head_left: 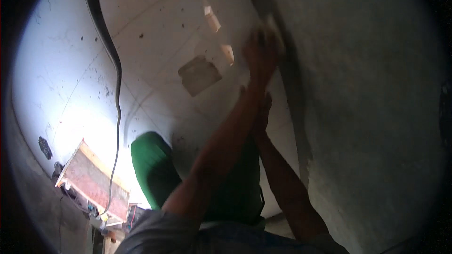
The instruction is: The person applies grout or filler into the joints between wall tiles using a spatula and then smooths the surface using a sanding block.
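Note:
My left hand [261, 59] reaches far forward to the foot of the grey wall. It is closed on a pale, block-like object [274, 32], blurred by motion and too dim to name. The object is at the dark strip [294, 70] that runs between the floor and the wall. My right hand [262, 115] lies nearer to me, just under the left forearm, which covers part of it. Its fingers are mostly hidden, so their grip does not show. Green trouser legs [153, 160] are bent below my arms.
Large pale floor tiles [160, 33] carry scattered dark crumbs. A flat brownish patch or piece [200, 76] lies left of my hands, near a small bright patch [228, 53]. A dark cable [115, 61] hangs down at left. A reddish board [96, 176] stands lower left. The grey wall [367, 89] fills the right.

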Tool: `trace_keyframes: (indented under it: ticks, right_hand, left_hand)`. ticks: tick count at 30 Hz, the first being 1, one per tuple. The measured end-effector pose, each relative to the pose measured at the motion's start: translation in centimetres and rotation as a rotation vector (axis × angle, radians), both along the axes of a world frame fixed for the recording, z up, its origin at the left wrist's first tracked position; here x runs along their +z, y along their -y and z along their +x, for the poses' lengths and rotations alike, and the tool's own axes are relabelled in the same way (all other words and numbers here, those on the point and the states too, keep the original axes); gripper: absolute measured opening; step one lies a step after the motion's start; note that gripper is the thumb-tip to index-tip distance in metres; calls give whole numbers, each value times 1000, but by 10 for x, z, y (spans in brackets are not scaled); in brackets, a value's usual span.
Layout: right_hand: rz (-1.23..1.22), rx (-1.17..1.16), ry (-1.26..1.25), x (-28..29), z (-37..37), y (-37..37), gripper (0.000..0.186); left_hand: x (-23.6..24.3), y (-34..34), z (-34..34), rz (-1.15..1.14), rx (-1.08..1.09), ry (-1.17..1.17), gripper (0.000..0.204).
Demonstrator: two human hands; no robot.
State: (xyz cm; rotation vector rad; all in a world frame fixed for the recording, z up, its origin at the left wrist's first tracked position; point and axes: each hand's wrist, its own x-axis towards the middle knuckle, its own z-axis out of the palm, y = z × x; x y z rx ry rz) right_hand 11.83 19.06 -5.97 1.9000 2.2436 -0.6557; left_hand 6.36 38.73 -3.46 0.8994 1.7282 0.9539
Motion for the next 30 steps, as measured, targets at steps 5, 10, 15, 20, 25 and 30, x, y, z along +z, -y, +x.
trace_keyframes:
  ticks: [5, 10, 15, 20, 25, 30]
  right_hand:
    - [273, 109, -219, 2, 1, -10, 81]
    - [256, 108, -89, 4, 3, -20, 80]
    - [196, 100, -11, 6, -2, -9, 79]
    - [84, 171, 89, 1, 8, -14, 83]
    - [197, 141, 52, 2, 8, -22, 85]
    - [275, 108, -18, 16, -3, -20, 80]
  left_hand:
    - [15, 40, 27, 201, 24, -314, 44]
    - [32, 5, -5, -58, -62, 19, 44]
    - [14, 86, 52, 309, -33, -558, 38]
    - [-5, 39, 24, 68, 21, 32, 39]
    - [11, -6, 5, 310, 250, -7, 36]
    - [-19, -108, -65, 401, 133, -231, 41]
